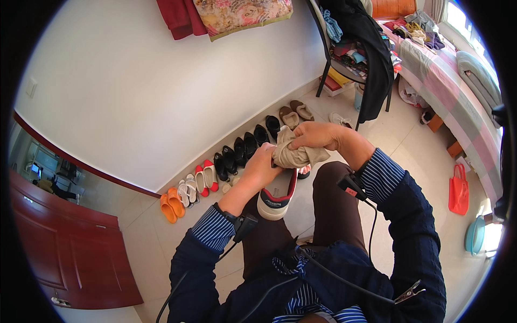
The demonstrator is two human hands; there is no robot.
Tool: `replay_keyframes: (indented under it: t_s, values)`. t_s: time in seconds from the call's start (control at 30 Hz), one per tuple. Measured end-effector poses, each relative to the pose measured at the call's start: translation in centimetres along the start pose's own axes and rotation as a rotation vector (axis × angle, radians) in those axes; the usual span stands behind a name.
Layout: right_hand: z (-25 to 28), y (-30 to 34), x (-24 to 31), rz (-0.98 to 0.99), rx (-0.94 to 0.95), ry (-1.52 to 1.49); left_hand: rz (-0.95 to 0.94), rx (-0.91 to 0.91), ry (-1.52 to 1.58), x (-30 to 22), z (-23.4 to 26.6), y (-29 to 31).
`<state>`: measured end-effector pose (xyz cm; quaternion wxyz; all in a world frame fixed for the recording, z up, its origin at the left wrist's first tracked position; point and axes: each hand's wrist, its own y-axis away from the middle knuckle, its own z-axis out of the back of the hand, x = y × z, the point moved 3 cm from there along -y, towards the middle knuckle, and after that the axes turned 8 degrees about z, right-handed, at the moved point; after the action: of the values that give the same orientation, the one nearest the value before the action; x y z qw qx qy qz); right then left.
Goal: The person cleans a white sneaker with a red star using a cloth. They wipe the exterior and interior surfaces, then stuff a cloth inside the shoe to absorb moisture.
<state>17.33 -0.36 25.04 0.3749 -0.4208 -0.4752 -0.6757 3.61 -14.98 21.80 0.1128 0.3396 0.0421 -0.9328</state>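
Note:
Above my knees, my left hand [260, 166] is closed around a sneaker [277, 198] with a pale sole and a dark lining edged in red. The heel points toward me, and the toe end is hidden by the cloth and my hand. In my right hand [319, 136] a crumpled beige cloth [295, 155] is gripped and pressed against the front part of the sneaker. The cloth also touches the fingers of my left hand, some of which are hidden.
Along the wall stands a row of shoes: orange slippers [172, 205], red flats [206, 177], several black shoes [238, 151] and brown slippers [295, 112]. A chair [350, 72] piled with clothes stands beyond. To the right are a bed [431, 75], a red bag [459, 191] and a blue basin [475, 237].

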Motion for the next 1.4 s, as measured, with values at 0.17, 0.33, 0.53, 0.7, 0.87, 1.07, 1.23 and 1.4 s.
replay_keyframes:
  t_s: [0.17, 0.33, 0.53, 0.7, 0.87, 1.07, 1.23, 1.4]
  values:
    - [0.8, 0.4, 0.3, 0.025, -0.054, 0.181, 0.0, 0.18, 0.048, 0.1, 0.4, -0.4]
    - [1.7, 0.5, -0.6, -0.03, 0.03, 0.037, 0.031, 0.239, 0.083, -1.2, 0.7, -0.5]
    - [2.3, 0.5, -1.9, -0.012, -0.033, 0.038, 0.038, 0.229, 0.171, -1.1, -0.1, 0.2]
    - [1.8, 0.7, -1.3, -0.009, -0.071, 0.167, 0.077, 0.072, -0.056, -0.4, -2.2, -0.3]
    - [0.9, 0.7, -0.8, -0.021, -0.074, 0.324, 0.047, -0.133, -0.167, -0.1, -3.3, -1.2]
    - [0.7, 0.5, -1.9, -0.013, -0.07, 0.374, -0.004, -0.079, -0.157, 0.6, -3.7, -1.4]
    - [0.7, 0.3, -2.0, 0.004, -0.027, 0.416, -0.085, 0.125, -0.253, -0.1, -2.8, -1.7]
    - [0.5, 0.7, -1.1, 0.0, 0.054, 0.409, -0.099, 0.378, -0.476, -2.0, -1.1, -2.2]
